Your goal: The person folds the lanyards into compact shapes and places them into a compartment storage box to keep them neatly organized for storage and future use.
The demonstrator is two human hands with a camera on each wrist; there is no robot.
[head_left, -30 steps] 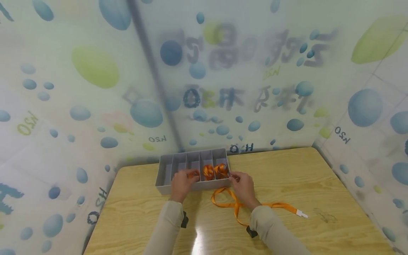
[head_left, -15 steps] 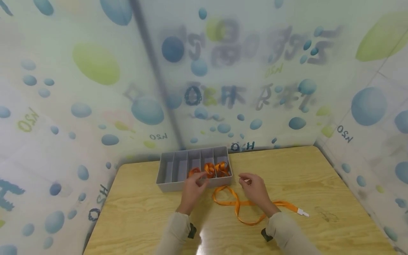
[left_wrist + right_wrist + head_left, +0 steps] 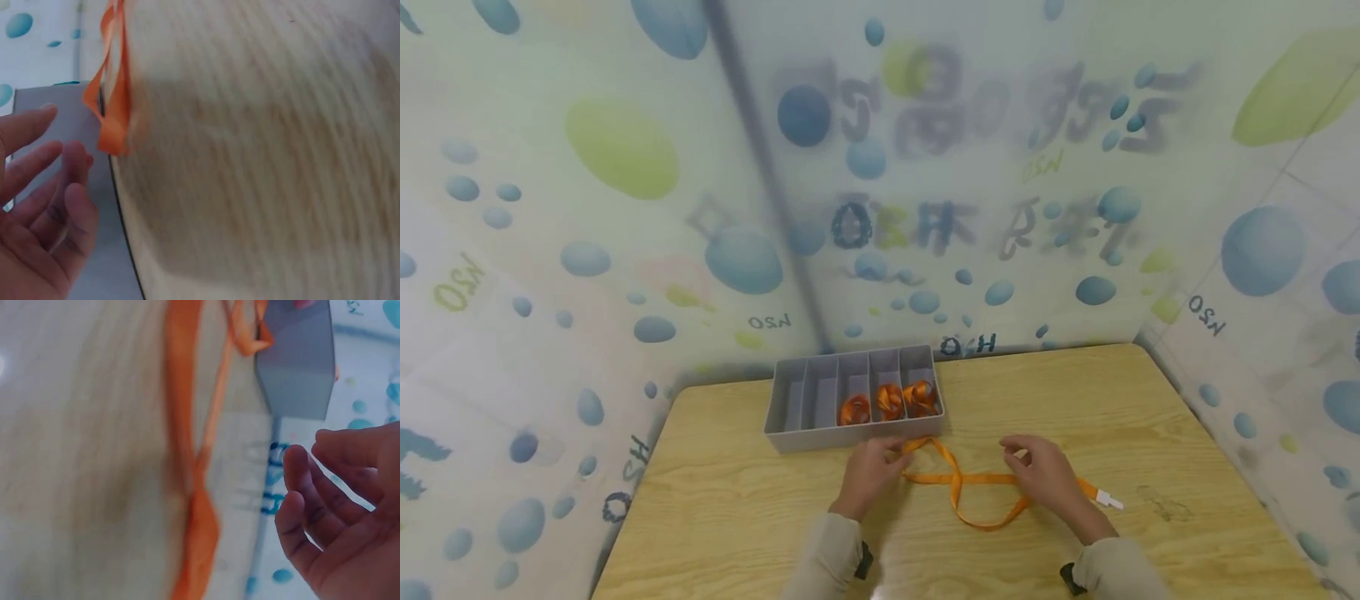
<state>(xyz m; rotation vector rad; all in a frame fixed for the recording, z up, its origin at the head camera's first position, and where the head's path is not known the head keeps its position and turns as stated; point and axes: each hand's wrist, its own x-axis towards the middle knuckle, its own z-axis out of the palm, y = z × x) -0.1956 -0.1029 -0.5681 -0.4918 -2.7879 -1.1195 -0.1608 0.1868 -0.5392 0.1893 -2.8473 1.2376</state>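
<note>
A loose orange lanyard (image 3: 977, 479) lies crossed over itself on the wooden table, with a white clip (image 3: 1108, 500) at its right end. My left hand (image 3: 871, 477) is at the lanyard's left loop, fingers loosely bent, holding nothing; in the left wrist view a gap shows between its fingers and the orange strap (image 3: 115, 128). Over the lanyard's right part is my right hand (image 3: 1045, 475), fingers relaxed and nothing in them. Behind the hands stands a grey divided box (image 3: 842, 438). Rolled orange lanyards sit in its three right compartments: one (image 3: 853, 410), another (image 3: 890, 402), a third (image 3: 921, 400).
The wooden table (image 3: 722, 492) meets patterned walls (image 3: 880, 167) at the back and sides. The box stands near the back edge, and its two left compartments (image 3: 820, 392) show bare floors.
Both hands have left the box and come back toward the loose lanyard, the right one also moving right. The rolled lanyard in the third compartment from the right is now uncovered.
</note>
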